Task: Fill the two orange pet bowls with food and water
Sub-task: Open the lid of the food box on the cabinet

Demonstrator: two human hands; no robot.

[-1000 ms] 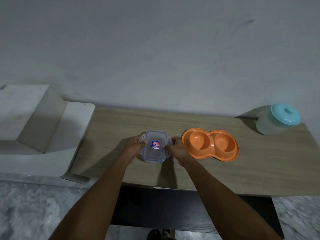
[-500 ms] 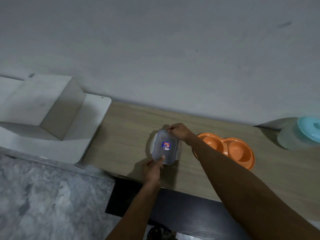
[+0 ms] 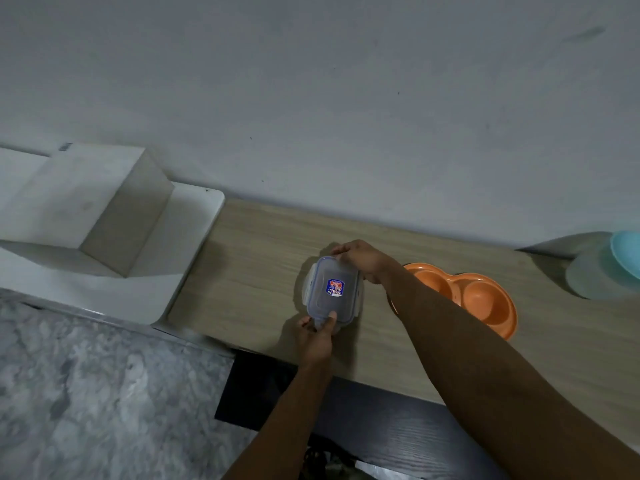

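Observation:
A small clear plastic container (image 3: pixel 333 289) with a blue-rimmed snap lid and a blue sticker stands on the wooden tabletop (image 3: pixel 263 258). My left hand (image 3: pixel 316 336) grips its near end, thumb on the lid. My right hand (image 3: pixel 363 259) holds its far end, fingers on the clasp there. The orange double pet bowl (image 3: pixel 481 299) lies just right of the container, both wells empty, its left part hidden behind my right forearm. A translucent jar with a teal lid (image 3: pixel 609 268) stands at the far right edge of the view.
A grey wall runs along the back of the table. A white stepped block (image 3: pixel 104 230) adjoins the table's left end. Marbled grey floor (image 3: pixel 86 393) lies below left, and a dark panel (image 3: pixel 381 420) sits under the table's front edge.
My hands shifted from the container's left and right sides to its near and far ends. The view swung left and tilted, so the bowl and jar now sit further right.

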